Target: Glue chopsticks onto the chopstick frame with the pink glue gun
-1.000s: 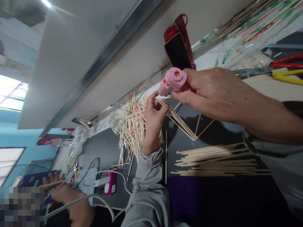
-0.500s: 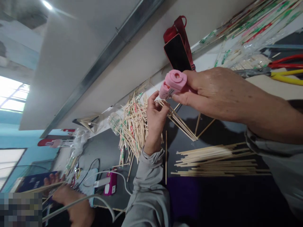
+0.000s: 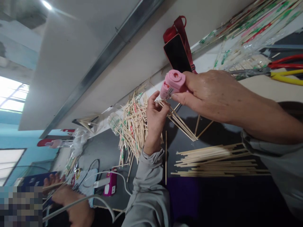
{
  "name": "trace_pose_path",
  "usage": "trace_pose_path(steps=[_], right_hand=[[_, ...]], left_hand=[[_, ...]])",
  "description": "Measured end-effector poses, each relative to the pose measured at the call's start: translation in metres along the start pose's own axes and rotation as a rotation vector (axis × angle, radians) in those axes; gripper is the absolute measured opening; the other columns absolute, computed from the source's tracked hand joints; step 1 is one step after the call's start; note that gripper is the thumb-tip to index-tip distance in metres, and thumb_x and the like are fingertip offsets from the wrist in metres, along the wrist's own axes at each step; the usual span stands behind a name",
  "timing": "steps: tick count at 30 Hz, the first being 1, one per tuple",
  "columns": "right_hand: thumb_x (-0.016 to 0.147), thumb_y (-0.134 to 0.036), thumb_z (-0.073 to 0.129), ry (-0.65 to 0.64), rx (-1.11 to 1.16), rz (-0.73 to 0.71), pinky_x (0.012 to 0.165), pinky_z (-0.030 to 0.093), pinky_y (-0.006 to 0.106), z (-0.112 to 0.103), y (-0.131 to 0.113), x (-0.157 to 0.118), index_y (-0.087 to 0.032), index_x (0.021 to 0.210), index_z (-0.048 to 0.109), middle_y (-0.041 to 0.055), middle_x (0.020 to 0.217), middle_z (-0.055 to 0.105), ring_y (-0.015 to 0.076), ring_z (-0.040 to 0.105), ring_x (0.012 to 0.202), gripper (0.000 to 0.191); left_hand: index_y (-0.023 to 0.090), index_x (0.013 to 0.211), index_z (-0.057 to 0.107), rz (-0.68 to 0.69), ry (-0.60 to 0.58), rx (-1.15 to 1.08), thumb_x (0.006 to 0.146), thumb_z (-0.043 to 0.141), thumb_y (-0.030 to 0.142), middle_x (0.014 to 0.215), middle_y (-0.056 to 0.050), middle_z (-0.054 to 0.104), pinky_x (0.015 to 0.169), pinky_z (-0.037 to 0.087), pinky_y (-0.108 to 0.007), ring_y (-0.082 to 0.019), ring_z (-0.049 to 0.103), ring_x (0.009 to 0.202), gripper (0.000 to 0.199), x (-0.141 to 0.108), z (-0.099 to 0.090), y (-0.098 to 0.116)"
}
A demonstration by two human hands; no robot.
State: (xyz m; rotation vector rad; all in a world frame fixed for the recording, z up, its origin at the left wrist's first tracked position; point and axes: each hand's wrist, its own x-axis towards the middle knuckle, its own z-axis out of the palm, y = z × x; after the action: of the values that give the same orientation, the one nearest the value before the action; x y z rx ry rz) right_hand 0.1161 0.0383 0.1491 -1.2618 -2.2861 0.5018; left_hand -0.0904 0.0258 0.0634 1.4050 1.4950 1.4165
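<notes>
My right hand (image 3: 210,94) is closed around a pink hot glue gun (image 3: 173,82), whose nozzle end is hidden from me. Below the gun, my left hand (image 3: 155,119) pinches one end of a frame of thin wooden sticks (image 3: 182,123). The sticks meet in a point on the dark table, and more of them slant up behind toward my right hand. The gun's body sits just above the pinched stick ends; whether it touches them I cannot tell.
Loose sticks (image 3: 136,129) are heaped left of my left hand. Sorted sticks (image 3: 213,159) lie nearer me. Pliers with red and yellow handles (image 3: 284,67) rest at right. A phone (image 3: 177,52) leans on a red bottle (image 3: 169,34). Another person's hand (image 3: 62,192) works at lower left, near a white cable.
My right hand and the glue gun have shifted very slightly, the wrist moving a little left. My left hand stays put on the stick frame.
</notes>
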Motion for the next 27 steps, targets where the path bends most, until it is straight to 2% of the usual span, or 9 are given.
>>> trace_pose_path(steps=[10, 21, 27], right_hand=[[0.097, -0.042, 0.039, 0.034, 0.021, -0.023, 0.058, 0.032, 0.031, 0.0045, 0.0029, -0.0004, -0.02, 0.113, 0.065, 0.0078, 0.081, 0.071, 0.0225, 0.064, 0.068, 0.037], [0.099, -0.044, 0.035, 0.027, 0.007, -0.02, 0.057, 0.032, 0.031, 0.0035, 0.0006, 0.0006, -0.019, 0.113, 0.065, 0.0077, 0.078, 0.069, 0.0231, 0.064, 0.066, 0.041], [0.099, -0.046, 0.037, 0.031, 0.02, -0.052, 0.058, 0.034, 0.031, 0.0053, 0.004, -0.0014, -0.022, 0.114, 0.064, 0.0069, 0.079, 0.07, 0.0225, 0.064, 0.067, 0.039]], left_hand=[[0.023, 0.125, 0.057, 0.001, 0.009, 0.025, 0.073, 0.078, 0.025, 0.089, 0.002, 0.069, 0.067, 0.051, -0.023, -0.011, 0.064, 0.071, 0.057, 0.0003, -0.0002, -0.0006], [0.024, 0.124, 0.059, 0.007, 0.001, 0.029, 0.076, 0.081, 0.029, 0.078, 0.004, 0.064, 0.061, 0.048, -0.023, -0.01, 0.06, 0.064, 0.053, -0.0002, -0.0016, -0.0001], [0.024, 0.122, 0.059, -0.002, -0.011, 0.028, 0.076, 0.078, 0.028, 0.08, 0.005, 0.063, 0.062, 0.047, -0.022, -0.009, 0.058, 0.063, 0.049, -0.0003, -0.0011, 0.0004]])
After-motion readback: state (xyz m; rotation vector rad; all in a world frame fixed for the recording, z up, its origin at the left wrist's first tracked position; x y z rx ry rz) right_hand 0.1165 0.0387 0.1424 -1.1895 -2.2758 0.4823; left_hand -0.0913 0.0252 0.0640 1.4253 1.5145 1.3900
